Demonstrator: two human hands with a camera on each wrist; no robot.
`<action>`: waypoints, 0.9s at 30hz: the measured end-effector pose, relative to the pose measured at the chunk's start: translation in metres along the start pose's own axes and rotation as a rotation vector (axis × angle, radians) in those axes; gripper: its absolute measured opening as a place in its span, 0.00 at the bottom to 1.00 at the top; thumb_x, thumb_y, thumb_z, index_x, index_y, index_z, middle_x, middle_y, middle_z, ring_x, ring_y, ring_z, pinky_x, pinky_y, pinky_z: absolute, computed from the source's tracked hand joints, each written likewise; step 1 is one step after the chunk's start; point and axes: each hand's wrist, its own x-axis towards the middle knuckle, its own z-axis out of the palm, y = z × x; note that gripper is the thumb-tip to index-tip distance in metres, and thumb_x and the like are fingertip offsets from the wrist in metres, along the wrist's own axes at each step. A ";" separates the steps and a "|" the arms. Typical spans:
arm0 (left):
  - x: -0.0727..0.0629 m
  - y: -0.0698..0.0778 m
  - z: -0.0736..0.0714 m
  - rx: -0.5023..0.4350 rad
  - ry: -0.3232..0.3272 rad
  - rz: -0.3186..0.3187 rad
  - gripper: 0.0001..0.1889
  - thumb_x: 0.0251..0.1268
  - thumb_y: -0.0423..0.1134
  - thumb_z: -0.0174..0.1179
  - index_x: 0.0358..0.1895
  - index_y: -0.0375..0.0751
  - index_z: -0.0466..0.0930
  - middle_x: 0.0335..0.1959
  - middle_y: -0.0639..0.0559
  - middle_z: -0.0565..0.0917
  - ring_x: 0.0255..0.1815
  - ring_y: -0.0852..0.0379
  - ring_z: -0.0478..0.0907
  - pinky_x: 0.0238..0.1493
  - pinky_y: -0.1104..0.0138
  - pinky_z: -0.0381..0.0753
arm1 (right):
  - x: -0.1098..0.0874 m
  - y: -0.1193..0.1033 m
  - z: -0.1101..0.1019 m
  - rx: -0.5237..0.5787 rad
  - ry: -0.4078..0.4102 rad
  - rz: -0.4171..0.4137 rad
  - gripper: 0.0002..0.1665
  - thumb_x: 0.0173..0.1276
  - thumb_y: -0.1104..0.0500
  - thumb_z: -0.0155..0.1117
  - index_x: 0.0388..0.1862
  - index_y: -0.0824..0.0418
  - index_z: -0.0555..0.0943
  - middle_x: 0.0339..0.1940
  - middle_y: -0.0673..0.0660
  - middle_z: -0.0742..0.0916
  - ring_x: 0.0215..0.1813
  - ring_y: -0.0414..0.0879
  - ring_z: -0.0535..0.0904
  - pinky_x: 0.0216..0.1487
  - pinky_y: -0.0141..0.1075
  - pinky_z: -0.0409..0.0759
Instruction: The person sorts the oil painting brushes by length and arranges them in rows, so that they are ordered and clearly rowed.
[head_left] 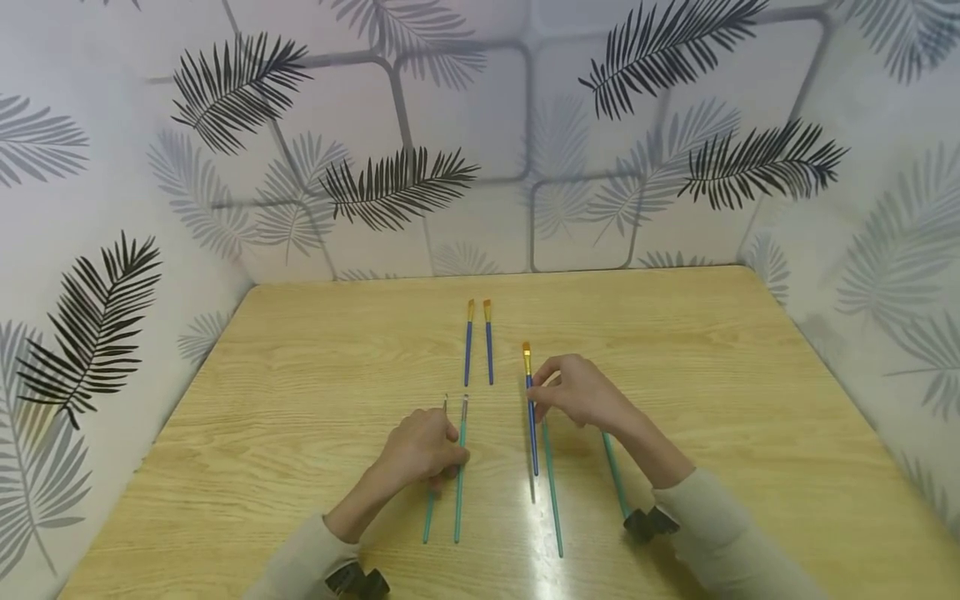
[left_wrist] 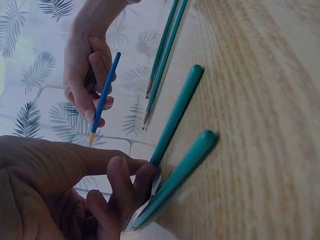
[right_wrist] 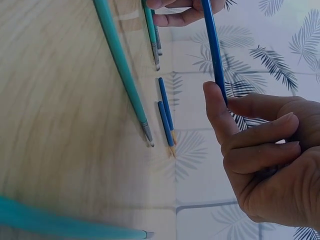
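Thumb and fingers of my right hand [head_left: 577, 392] pinch a blue paintbrush [head_left: 533, 433] by its handle, gold ferrule and orange bristles pointing away from me. It is raised over the table, also seen in the right wrist view, where the brush handle [right_wrist: 214, 50] rises from the fingertips. My left hand [head_left: 422, 448] is low at the tabletop, pinching a teal paintbrush [head_left: 460, 500] between thumb and finger. Close beside it lies another teal paintbrush [head_left: 429, 517], partly hidden under that hand. In the left wrist view the held teal handle [left_wrist: 179, 112] leads into the fingertips.
Two blue paintbrushes, a left one [head_left: 468, 350] and a right one [head_left: 490, 350], lie farther back on the wooden table [head_left: 337, 333]. A teal paintbrush [head_left: 553, 500] lies under the right hand, and another [head_left: 615, 475] beside the right forearm. Leaf-patterned walls [head_left: 480, 125] surround the table.
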 end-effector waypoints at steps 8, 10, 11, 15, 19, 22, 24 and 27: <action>0.003 0.003 -0.001 0.002 -0.033 -0.039 0.15 0.62 0.33 0.66 0.16 0.37 0.79 0.10 0.51 0.82 0.07 0.60 0.78 0.08 0.79 0.59 | -0.002 -0.004 -0.007 0.018 0.010 0.019 0.17 0.73 0.54 0.61 0.51 0.65 0.79 0.27 0.54 0.91 0.08 0.36 0.56 0.11 0.28 0.56; 0.004 0.003 -0.001 0.000 -0.038 -0.047 0.15 0.62 0.34 0.66 0.17 0.37 0.79 0.10 0.52 0.82 0.07 0.60 0.79 0.08 0.79 0.59 | -0.002 -0.005 -0.009 0.020 0.011 0.020 0.17 0.73 0.54 0.61 0.52 0.65 0.78 0.27 0.54 0.91 0.08 0.36 0.56 0.12 0.28 0.57; 0.004 0.003 -0.002 -0.002 -0.041 -0.048 0.14 0.62 0.34 0.66 0.17 0.38 0.79 0.10 0.52 0.82 0.07 0.60 0.79 0.08 0.79 0.59 | -0.002 -0.005 -0.010 0.022 0.012 0.020 0.17 0.73 0.54 0.61 0.52 0.65 0.78 0.27 0.54 0.91 0.08 0.37 0.56 0.11 0.28 0.57; 0.004 0.005 -0.004 0.000 -0.041 -0.041 0.14 0.61 0.34 0.65 0.17 0.37 0.80 0.09 0.51 0.81 0.07 0.59 0.78 0.08 0.78 0.59 | 0.000 -0.003 -0.013 0.013 0.017 0.018 0.18 0.73 0.53 0.61 0.52 0.65 0.78 0.27 0.54 0.91 0.07 0.36 0.56 0.12 0.29 0.58; 0.006 0.010 -0.007 0.001 -0.011 -0.045 0.10 0.62 0.35 0.65 0.34 0.27 0.84 0.13 0.50 0.83 0.07 0.59 0.78 0.08 0.78 0.62 | 0.005 -0.001 -0.018 0.019 0.017 0.026 0.19 0.74 0.53 0.61 0.54 0.66 0.78 0.28 0.54 0.91 0.08 0.36 0.55 0.12 0.29 0.58; 0.007 0.014 -0.009 -0.025 0.012 -0.066 0.21 0.63 0.37 0.65 0.52 0.21 0.77 0.16 0.51 0.85 0.07 0.60 0.78 0.08 0.77 0.64 | 0.008 0.001 -0.020 0.042 0.022 0.041 0.19 0.73 0.53 0.61 0.54 0.66 0.78 0.29 0.56 0.91 0.08 0.36 0.55 0.12 0.29 0.57; 0.007 0.017 -0.009 -0.051 0.017 -0.085 0.25 0.64 0.38 0.64 0.57 0.22 0.73 0.17 0.51 0.85 0.07 0.59 0.78 0.08 0.76 0.64 | 0.011 0.002 -0.021 0.058 0.016 0.042 0.19 0.73 0.53 0.62 0.54 0.66 0.78 0.30 0.57 0.91 0.08 0.36 0.55 0.12 0.30 0.57; 0.006 0.020 -0.010 -0.097 0.020 -0.088 0.24 0.65 0.38 0.64 0.58 0.24 0.71 0.17 0.50 0.86 0.08 0.55 0.79 0.09 0.75 0.65 | 0.014 0.003 -0.020 0.070 0.002 0.033 0.20 0.73 0.53 0.62 0.54 0.66 0.78 0.30 0.58 0.91 0.07 0.35 0.55 0.12 0.29 0.57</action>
